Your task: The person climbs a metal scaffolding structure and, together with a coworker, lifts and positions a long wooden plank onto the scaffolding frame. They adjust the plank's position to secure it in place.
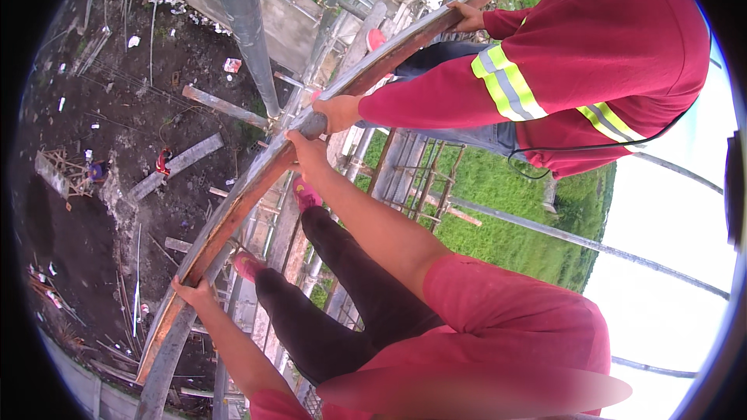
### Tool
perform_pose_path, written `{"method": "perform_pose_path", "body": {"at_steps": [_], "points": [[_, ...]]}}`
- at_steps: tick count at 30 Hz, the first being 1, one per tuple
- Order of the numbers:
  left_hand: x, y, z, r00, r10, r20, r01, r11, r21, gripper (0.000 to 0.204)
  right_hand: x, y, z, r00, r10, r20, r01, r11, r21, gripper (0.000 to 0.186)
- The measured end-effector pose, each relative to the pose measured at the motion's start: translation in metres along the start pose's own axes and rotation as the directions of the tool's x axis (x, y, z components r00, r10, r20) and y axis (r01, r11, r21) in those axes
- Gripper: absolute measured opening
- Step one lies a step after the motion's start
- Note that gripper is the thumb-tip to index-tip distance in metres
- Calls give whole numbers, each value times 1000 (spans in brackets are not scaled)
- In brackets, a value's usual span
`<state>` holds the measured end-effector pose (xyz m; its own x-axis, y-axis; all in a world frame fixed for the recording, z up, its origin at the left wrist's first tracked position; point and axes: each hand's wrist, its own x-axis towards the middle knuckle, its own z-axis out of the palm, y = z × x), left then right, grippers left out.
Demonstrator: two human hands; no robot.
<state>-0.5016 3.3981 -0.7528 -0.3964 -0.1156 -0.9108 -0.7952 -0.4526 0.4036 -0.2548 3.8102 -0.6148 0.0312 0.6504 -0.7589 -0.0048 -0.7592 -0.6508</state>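
A long, weathered wooden plank, grey on one face and reddish-brown along its edge, runs diagonally from lower left to upper right. My left hand is closed round its edge near the lower-left end. Farther up the same plank, my right hand grips it, arm stretched out. Just beyond, a co-worker in a dark red sweatshirt with reflective stripes holds the plank with one hand beside mine and the other hand near the far end. My pink shoes show beneath the plank.
A thick grey metal post rises at the upper left. Scaffold boards and pipes surround my feet. Dark ground lies far below, with scattered timber and small figures. Slanting metal pipes cross the right side, above green grass.
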Motion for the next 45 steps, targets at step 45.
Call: {"method": "perform_pose_path", "body": {"at_steps": [45], "points": [[-319, -103, 200, 982, -124, 142, 144, 981, -134, 67, -226, 166, 43, 536, 199, 820, 132, 940, -315, 46]]}}
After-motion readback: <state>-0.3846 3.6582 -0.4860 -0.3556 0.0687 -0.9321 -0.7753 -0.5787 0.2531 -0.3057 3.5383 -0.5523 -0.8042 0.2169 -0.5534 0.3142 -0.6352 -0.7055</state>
